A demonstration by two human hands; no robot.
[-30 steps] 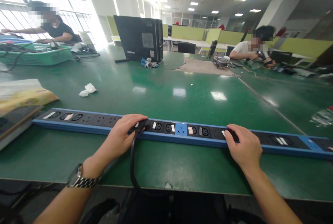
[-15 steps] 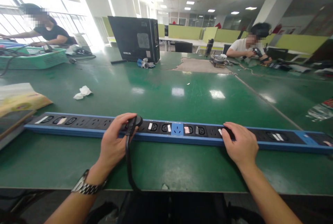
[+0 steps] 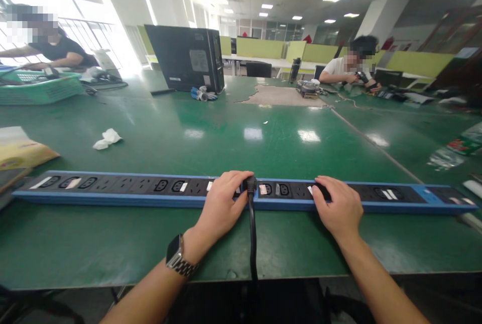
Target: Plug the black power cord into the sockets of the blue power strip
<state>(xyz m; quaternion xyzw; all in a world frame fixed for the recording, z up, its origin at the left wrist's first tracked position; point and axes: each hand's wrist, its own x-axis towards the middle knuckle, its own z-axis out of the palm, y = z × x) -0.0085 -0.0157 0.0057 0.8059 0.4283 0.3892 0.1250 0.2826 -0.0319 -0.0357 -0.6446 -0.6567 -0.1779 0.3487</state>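
Note:
A long blue-and-black power strip (image 3: 143, 202) lies across the front of the green table, its sockets facing up. In my left hand (image 3: 222, 203) is a black power plug (image 3: 250, 183), pinched by the fingers over the blue socket section near the strip's middle. Whether its pins sit in the socket is hidden. From the plug a black cable (image 3: 253, 238) hangs over the table's front edge. My right hand (image 3: 339, 206) is wrapped around the strip to the right of the plug, thumb on top and fingers at the far side.
On the green table (image 3: 196, 155) stand a black computer case (image 3: 184, 58), blue-white gloves (image 3: 203, 94), crumpled tissue (image 3: 107, 139) and a green basket (image 3: 41, 90). A plastic bottle (image 3: 457, 148) lies at right. One person (image 3: 62, 50) works at far left, another (image 3: 337, 70) at back right.
My left hand has moved right along the strip with the plug, from a socket left of centre to the blue section. My right hand keeps its hold. The view has shifted slightly.

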